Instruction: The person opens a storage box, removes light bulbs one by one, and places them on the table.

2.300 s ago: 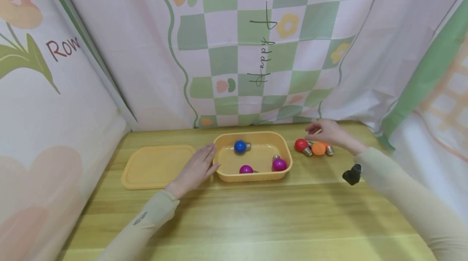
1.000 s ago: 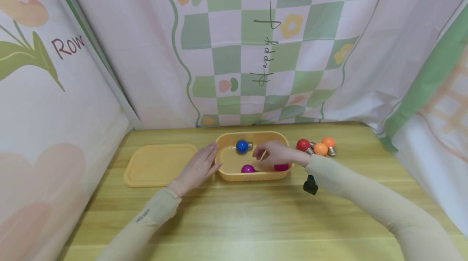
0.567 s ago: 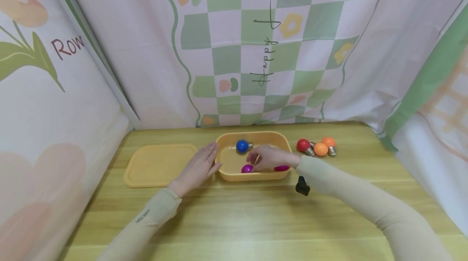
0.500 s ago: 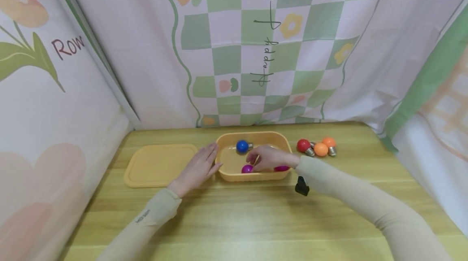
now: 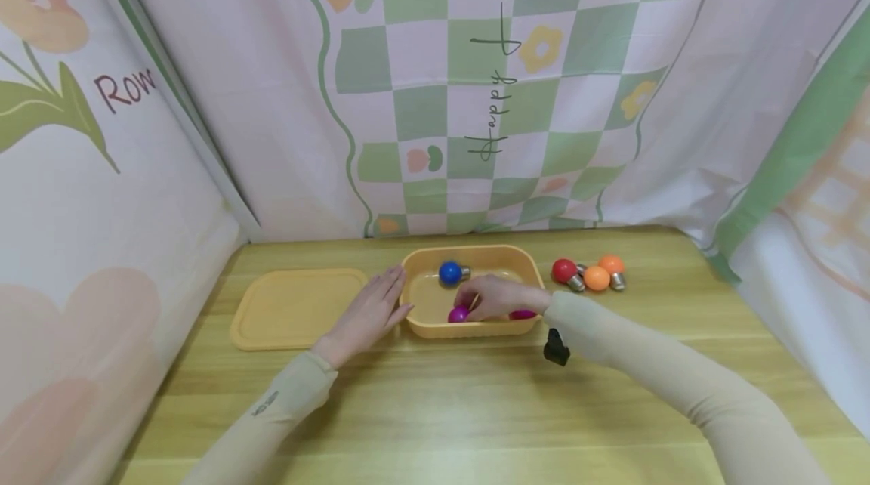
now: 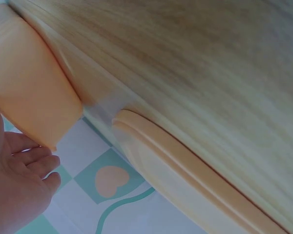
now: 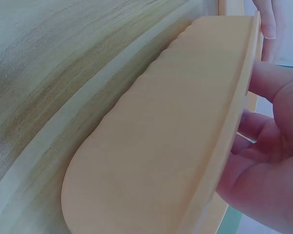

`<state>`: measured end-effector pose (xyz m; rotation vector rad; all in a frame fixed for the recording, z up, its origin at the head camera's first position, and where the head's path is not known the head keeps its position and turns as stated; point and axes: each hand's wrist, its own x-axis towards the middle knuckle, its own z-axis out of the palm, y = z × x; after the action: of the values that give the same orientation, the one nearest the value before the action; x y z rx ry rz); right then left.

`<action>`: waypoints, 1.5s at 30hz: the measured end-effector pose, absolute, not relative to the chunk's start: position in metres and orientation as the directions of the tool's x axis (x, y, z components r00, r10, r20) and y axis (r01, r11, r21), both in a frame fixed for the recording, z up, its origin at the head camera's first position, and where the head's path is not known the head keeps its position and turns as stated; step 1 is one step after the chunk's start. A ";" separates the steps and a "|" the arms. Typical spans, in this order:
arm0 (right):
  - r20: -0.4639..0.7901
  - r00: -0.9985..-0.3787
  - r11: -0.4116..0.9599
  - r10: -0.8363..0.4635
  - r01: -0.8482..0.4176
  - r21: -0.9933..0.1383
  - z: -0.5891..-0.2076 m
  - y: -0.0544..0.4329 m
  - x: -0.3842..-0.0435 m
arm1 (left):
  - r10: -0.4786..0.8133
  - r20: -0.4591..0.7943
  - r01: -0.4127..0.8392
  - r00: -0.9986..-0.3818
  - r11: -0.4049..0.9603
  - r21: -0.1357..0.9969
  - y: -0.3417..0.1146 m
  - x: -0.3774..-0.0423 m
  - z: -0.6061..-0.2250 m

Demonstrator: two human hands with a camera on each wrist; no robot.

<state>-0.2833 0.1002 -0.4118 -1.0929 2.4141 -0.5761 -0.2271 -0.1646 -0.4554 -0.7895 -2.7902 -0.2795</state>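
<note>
A yellow plastic box [image 5: 476, 330] stands on the wooden table, its outer wall also filling much of the right wrist view. Inside it my right hand [image 5: 492, 296] pinches a magenta light bulb [image 5: 458, 314] near the front wall; the fingertips are partly hidden. My left hand [image 5: 363, 315] rests with extended fingers against the box's left end, the thumb near the front left corner. Behind the right hand lies a blue bulb [image 5: 450, 273] with a metal base. A second magenta bulb [image 5: 522, 314] shows partly beneath the right wrist, in the front right corner.
Left of the box lies a flat yellow lid [image 5: 292, 307], partly behind the left hand. To the right, a red bulb [image 5: 563, 270] and two orange bulbs [image 5: 596, 278] lie close together, with another metal base among them. A patterned curtain [image 5: 476, 92] hangs behind the table.
My right hand has come from the bulbs on the right into the box, down to the front magenta bulb, and shifted slightly left with it. The left hand stays at the box.
</note>
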 end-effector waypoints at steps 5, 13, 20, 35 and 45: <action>-0.206 -0.615 0.615 -0.761 -0.584 -0.530 -0.412 0.101 -0.284 | 0.486 0.254 0.528 -0.836 0.839 0.130 -0.165 -0.227 -0.455; -0.231 -0.672 0.662 -0.704 -0.504 -0.555 -0.409 0.108 -0.287 | 0.484 0.260 0.529 -0.835 0.837 0.141 -0.165 -0.227 -0.456; -0.222 -0.687 0.648 -0.692 -0.456 -0.611 -0.402 0.119 -0.288 | 0.493 0.278 0.542 -0.824 0.830 0.134 -0.165 -0.227 -0.456; -0.160 -0.741 0.621 -0.652 -0.400 -0.674 -0.380 0.151 -0.291 | 0.505 0.316 0.556 -0.804 0.825 0.097 -0.165 -0.227 -0.458; -0.139 -0.792 0.644 -0.594 -0.365 -0.672 -0.371 0.181 -0.292 | 0.508 0.327 0.559 -0.797 0.825 0.084 -0.166 -0.227 -0.459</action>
<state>-0.2918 0.1812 -0.3706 -0.7635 2.5178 -0.9189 -0.2268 -0.1656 -0.4588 -0.8136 -2.7167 -0.2542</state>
